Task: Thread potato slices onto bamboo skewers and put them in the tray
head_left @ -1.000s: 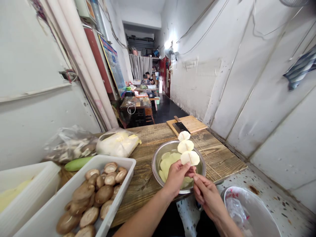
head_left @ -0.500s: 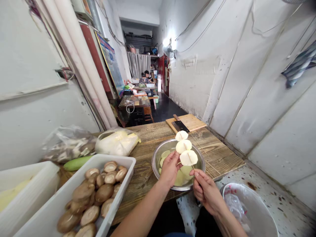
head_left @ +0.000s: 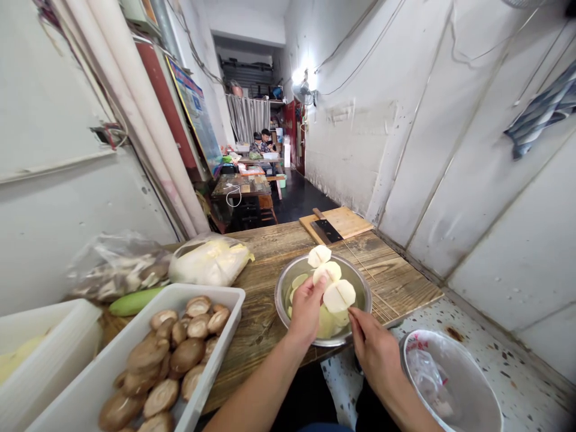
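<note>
Three pale potato slices (head_left: 339,296) are threaded in a row on a thin wooden skewer (head_left: 341,292), tilted above a steel bowl (head_left: 282,307). My left hand (head_left: 306,309) pinches the middle slice between thumb and fingers. With its fingers closed, my right hand (head_left: 375,339) grips the skewer's lower end, just below the nearest slice. More potato slices (head_left: 327,325) lie in the bowl under both hands, partly hidden by them. Several loose skewers (head_left: 384,309) rest on the wooden table (head_left: 256,264), right of the bowl.
A cleaver (head_left: 327,230) lies on a cutting board (head_left: 353,222) behind the bowl. To the left are a white tray (head_left: 230,339) of mushrooms, a green gourd-like vegetable (head_left: 135,302) and plastic bags (head_left: 209,264). A lined bin (head_left: 468,384) stands at right. Far back, a person (head_left: 264,141) sits.
My left hand has moved up onto the middle slice. The skewered slices have shifted slightly left and tilted, and my right hand has turned while keeping hold of the skewer.
</note>
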Tool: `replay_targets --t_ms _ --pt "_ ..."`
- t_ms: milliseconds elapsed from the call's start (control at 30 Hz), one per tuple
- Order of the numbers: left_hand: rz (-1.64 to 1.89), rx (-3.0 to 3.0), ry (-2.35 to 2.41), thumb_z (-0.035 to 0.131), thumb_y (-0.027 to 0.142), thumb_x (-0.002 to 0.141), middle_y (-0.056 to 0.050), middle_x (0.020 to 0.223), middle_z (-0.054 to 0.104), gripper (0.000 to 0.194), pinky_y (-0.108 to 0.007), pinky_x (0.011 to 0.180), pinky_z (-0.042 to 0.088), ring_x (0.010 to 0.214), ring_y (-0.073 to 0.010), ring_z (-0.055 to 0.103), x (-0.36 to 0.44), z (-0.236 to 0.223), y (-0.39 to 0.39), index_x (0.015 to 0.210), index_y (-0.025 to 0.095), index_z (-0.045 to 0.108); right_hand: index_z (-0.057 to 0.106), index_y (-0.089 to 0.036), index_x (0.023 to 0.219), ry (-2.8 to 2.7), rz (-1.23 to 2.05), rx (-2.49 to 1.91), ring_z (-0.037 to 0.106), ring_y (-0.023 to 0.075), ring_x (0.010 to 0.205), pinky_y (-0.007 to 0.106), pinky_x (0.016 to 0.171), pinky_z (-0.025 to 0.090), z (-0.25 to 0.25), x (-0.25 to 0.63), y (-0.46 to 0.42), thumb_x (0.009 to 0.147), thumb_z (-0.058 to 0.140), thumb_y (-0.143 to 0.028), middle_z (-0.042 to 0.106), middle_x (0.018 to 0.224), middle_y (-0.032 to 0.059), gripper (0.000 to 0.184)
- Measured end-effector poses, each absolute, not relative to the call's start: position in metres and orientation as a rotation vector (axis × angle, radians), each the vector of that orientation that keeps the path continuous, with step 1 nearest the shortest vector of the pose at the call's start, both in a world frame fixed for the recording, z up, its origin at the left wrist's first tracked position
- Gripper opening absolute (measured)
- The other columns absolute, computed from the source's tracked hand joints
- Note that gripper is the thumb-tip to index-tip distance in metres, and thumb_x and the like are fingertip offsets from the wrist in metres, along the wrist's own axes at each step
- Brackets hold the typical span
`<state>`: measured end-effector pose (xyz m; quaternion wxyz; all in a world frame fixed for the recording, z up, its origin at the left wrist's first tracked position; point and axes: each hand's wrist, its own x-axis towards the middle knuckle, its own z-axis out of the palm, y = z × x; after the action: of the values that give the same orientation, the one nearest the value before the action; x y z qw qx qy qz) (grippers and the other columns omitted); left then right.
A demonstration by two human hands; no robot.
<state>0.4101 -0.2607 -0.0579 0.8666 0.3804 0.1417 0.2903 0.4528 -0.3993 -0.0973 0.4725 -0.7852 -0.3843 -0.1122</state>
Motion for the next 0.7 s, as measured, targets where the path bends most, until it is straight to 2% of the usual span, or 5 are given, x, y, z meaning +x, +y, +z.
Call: replay_targets --t_ms 100,200,433,567,700 --pt "0.528 0.716 0.253 0.074 0.030 0.069 -0.009 0.096 0.070 0.035 -0.033 0.086 0.048 0.092 -0.0209 0.064 0.409 -0.058 -0.258 0.099 0.013 0.067 0.070 -0.013 0.099 -0.908 -0.211 -1.832 0.068 0.0242 0.082 0.034 0.076 0.053 -0.096 0.450 -0.398 0.088 0.048 -0.031 0.072 0.090 0.0138 0.031" --pt "0.473 0.652 0.238 0.076 0.027 0.067 -0.009 0.095 0.070 0.035 -0.032 0.086 0.048 0.089 -0.0199 0.064 0.409 -0.060 -0.255 0.097 0.013 0.066 0.071 -0.013 0.098 -0.770 0.052 -1.725 0.062 0.0182 0.060 0.027 0.056 0.050 -0.089 0.447 -0.398 0.087 0.052 -0.037 0.065 0.063 0.0059 0.032" --pt "0.439 0.588 0.319 0.080 0.028 0.061 0.000 0.072 0.066 0.032 -0.023 0.065 0.047 0.064 -0.0110 0.061 0.416 -0.069 -0.255 0.083 0.015 0.061 0.067 -0.014 0.100 -0.520 0.704 -1.364 0.021 0.0021 0.034 0.016 0.034 0.016 -0.073 0.439 -0.400 0.080 0.062 -0.049 0.035 0.045 -0.0098 0.041" --pt "0.475 0.609 0.409 0.082 0.022 0.054 0.000 0.066 0.065 0.034 -0.026 0.066 0.048 0.064 -0.0147 0.062 0.419 -0.070 -0.253 0.080 0.014 0.062 0.067 -0.014 0.100 -0.549 0.708 -1.377 0.021 0.0018 0.035 0.016 0.034 0.015 -0.076 0.438 -0.400 0.080 0.061 -0.049 0.037 0.046 -0.0093 0.041" --pt "0.377 0.549 0.313 0.071 0.037 0.069 -0.009 0.084 0.070 0.033 -0.032 0.078 0.049 0.081 -0.0210 0.065 0.410 -0.064 -0.246 0.089 0.012 0.065 0.069 -0.012 0.097 -0.600 0.524 -1.465 0.028 0.0041 0.039 0.017 0.037 0.019 -0.084 0.444 -0.399 0.081 0.060 -0.049 0.039 0.046 -0.0070 0.041"
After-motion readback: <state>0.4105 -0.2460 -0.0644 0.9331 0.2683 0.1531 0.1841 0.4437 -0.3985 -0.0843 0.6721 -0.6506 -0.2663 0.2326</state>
